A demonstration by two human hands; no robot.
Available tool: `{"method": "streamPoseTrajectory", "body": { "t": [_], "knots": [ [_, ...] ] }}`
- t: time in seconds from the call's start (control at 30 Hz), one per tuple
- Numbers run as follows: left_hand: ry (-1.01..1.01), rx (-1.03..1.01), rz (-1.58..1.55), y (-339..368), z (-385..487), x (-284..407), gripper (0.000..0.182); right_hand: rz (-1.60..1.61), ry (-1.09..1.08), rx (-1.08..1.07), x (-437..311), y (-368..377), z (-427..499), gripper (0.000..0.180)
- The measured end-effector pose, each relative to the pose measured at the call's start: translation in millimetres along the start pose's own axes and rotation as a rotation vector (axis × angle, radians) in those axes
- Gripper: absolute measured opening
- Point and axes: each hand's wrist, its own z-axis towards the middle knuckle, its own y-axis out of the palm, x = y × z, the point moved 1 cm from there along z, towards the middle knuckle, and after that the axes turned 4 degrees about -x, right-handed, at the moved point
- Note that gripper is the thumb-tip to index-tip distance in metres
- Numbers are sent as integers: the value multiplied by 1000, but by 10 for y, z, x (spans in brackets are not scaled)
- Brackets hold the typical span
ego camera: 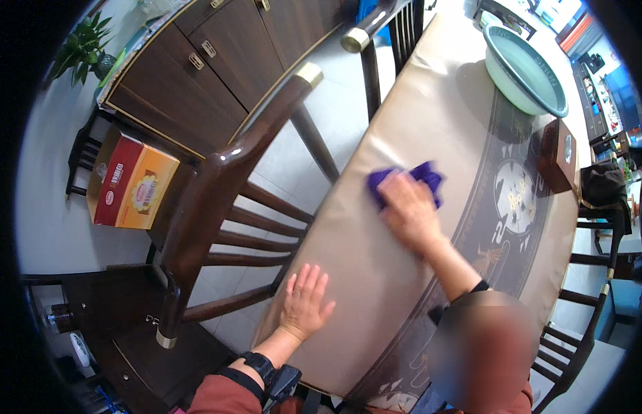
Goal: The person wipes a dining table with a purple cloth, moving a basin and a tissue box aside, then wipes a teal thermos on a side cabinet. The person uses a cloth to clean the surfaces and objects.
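Observation:
My right hand point(408, 209) presses a purple cloth point(428, 178) onto the tablecloth-covered dining table point(383, 269). Part of the cloth is hidden under the palm, and the hand is slightly blurred. Nearer to me, my left hand point(305, 304) lies palm down by the table's left edge, holding nothing, fingers a little apart. The tablecloth is beige with a dark printed runner point(465, 207) along its middle. A blurred patch covers part of my right arm.
A green plastic basin point(525, 72) stands at the table's far end, beside a brown wooden tissue box point(557, 155). A dark wooden chair point(207, 217) is at the left edge; others line the right. Beyond it are a cardboard carton point(134, 181) and a wooden cabinet point(196, 77).

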Motion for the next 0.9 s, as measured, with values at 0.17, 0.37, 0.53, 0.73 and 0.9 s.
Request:
{"method": "streamPoseTrajectory", "body": {
  "t": [0.17,0.37,0.53,0.73,0.9],
  "knots": [
    [11,24,16,11,-15,-7,70,-179,507,200,486,88,814,53],
    [14,80,-35,5,-5,15,74,47,-81,95,-924,355,18,58],
    [47,119,-106,48,-37,-20,80,133,-241,-246,-1044,81,-476,63],
    [116,307,-255,57,-52,-70,76,-85,343,269,-1138,440,37,55],
    [67,461,-475,-106,-535,-200,67,8,39,107,-2354,676,-769,59]
  ]
}}
